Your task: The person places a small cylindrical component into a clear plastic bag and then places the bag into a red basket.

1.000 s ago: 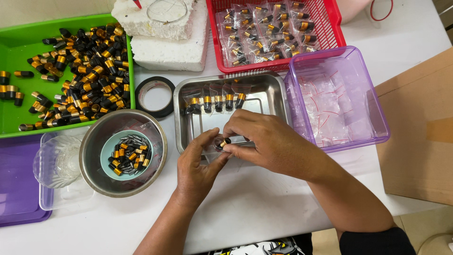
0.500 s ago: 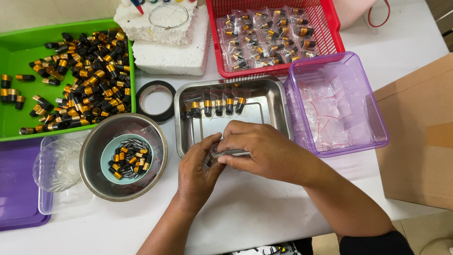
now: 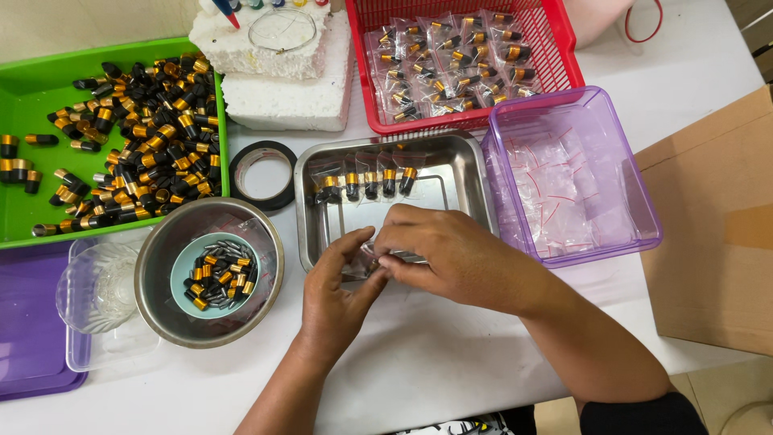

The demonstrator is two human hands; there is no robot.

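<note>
Left hand (image 3: 338, 294): thumb and fingers pinching one end of a small clear bag (image 3: 372, 259)
Right hand (image 3: 447, 256): fingers pressed together on the bag's other end
Bag: held between both hands, over the front edge of the steel tray (image 3: 467, 173)
Tray: row of bagged black-and-gold caps (image 3: 366, 184) at its back
Left of tray: steel bowl (image 3: 161, 310), tape roll (image 3: 262, 175), green tray (image 3: 24, 89)
Right of tray: purple box (image 3: 636, 209) of empty bags
</note>
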